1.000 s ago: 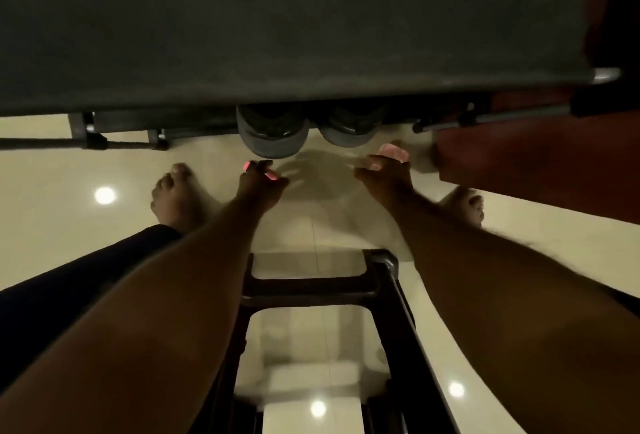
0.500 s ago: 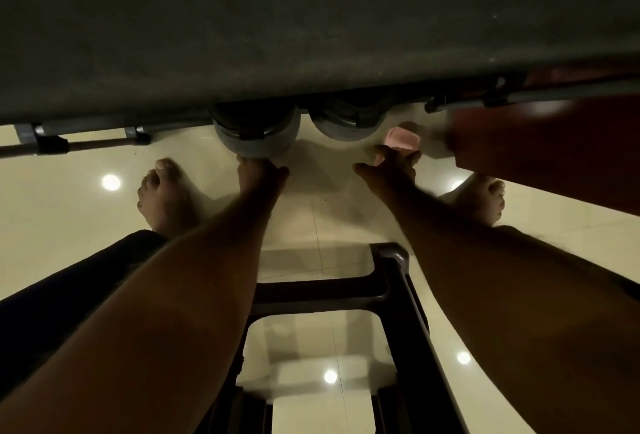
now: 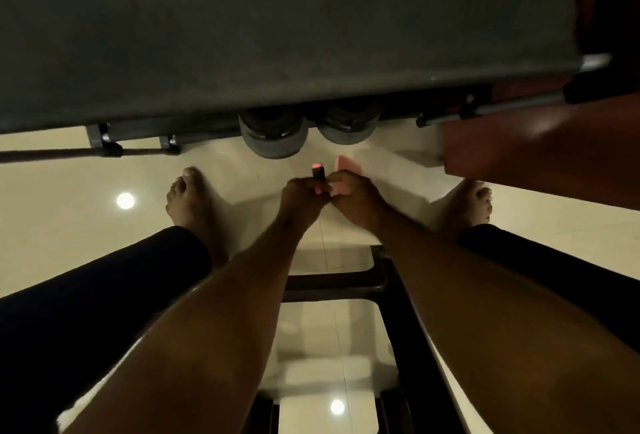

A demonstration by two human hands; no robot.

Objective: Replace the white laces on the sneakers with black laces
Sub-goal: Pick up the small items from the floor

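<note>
Worn on the person's head, the wide-angle camera looks forward and steeply down, close along the bare left forearm (image 3: 214, 312) and bare right forearm (image 3: 450, 295), onto the glossy cream tiled floor (image 3: 69, 226), with the flat dark grey tabletop (image 3: 277, 35) filling the far side.

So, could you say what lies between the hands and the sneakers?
Head view: a dark pink-tipped object in the left hand, a pink thing by the right hand, then bare floor up to the sneakers.

My feed is dim and yellowish; I see lights glaring as round spots on the glossy floor (image 3: 69, 236). Shadows are soft, detail is smeary, and straight edges bow near the borders.
</note>
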